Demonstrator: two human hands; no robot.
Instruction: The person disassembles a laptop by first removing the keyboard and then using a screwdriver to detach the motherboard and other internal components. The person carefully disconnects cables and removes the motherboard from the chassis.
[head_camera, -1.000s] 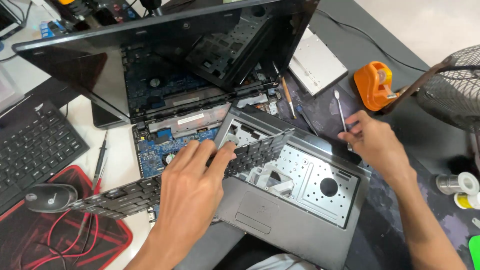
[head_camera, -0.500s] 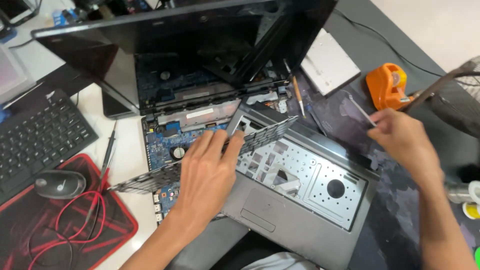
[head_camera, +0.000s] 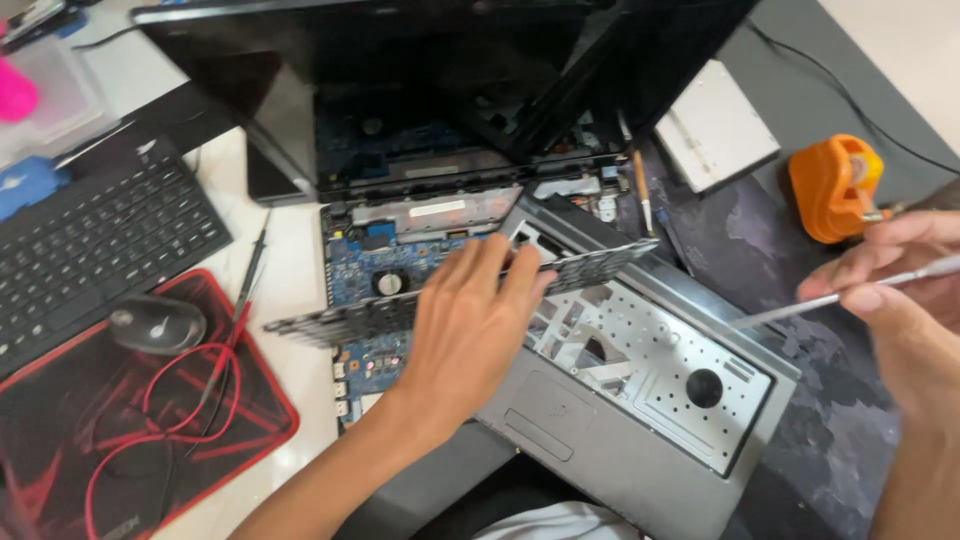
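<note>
An opened laptop (head_camera: 440, 120) fills the far middle of the counter (head_camera: 290, 290), its dark screen tilted back and the blue circuit board (head_camera: 365, 265) bare under the lifted silver palm-rest shell (head_camera: 640, 400). The detached keyboard panel (head_camera: 330, 318) lies slantwise across the board and shell, one end reaching toward the left edge. The left hand (head_camera: 465, 340) rests flat on its middle, fingers spread and pressing rather than curled round it, so the grip is loose and open. The right hand (head_camera: 900, 300), near the right edge, pinches a thin metal tool (head_camera: 800, 303) between thumb and fingers. Lifting the panel well likely means raising it slowly and level, watching for any ribbon cable underneath, which cannot be seen here.
</note>
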